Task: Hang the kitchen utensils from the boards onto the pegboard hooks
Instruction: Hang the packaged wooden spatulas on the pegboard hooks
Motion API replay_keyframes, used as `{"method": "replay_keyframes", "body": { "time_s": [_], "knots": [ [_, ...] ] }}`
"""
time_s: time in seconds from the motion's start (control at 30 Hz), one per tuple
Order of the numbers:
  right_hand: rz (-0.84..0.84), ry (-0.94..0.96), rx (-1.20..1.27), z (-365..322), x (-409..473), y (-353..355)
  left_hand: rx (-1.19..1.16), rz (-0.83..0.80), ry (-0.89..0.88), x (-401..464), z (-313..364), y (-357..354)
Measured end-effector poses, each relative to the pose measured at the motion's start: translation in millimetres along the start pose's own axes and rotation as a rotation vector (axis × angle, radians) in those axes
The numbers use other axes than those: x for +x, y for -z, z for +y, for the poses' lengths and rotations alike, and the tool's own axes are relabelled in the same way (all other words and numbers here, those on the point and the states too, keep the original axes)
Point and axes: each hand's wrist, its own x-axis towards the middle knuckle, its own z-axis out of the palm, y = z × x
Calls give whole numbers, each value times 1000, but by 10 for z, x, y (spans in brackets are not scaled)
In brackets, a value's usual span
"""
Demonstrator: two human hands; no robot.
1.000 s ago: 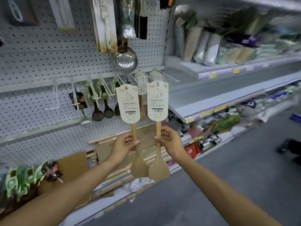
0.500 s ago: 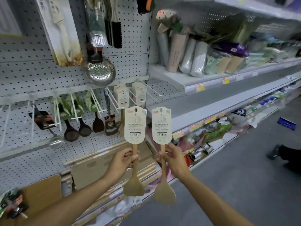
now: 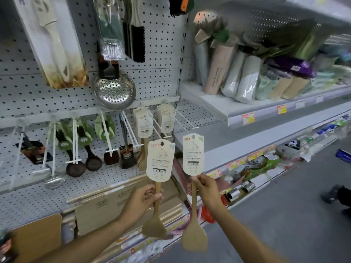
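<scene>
Two matt wooden spatulas (image 3: 154,227) (image 3: 194,238) carry pale paper tags (image 3: 160,160) with printed barcodes. Behind them, a shiny perforated metal skimmer (image 3: 114,90) hangs against a white painted metal pegboard (image 3: 161,80). Dark ladles (image 3: 93,162) look smooth and matt; clear plastic wraps a brush (image 3: 112,35).

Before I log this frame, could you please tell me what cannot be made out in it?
All in the head view:
- Print on the card tags of the left spatula and right spatula: too small and blurred.
- Left hand and right hand grip: fingers cover the handles there.
- Hook tips against the tag holes: overlap unclear.
- Shelf goods: motion-blurred.
- Dark shape at the right edge: cut off.
</scene>
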Motion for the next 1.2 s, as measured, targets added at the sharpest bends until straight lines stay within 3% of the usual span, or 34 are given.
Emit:
{"method": "replay_keyframes", "body": {
  "time_s": [0.37, 1.2],
  "knots": [
    [-89, 1, -79, 193, 588, 43, 152, -1, -11, 156, -85, -101],
    [-424, -36, -6, 240, 1797, 161, 131, 306, 54, 617, 21, -890]
  ]
}}
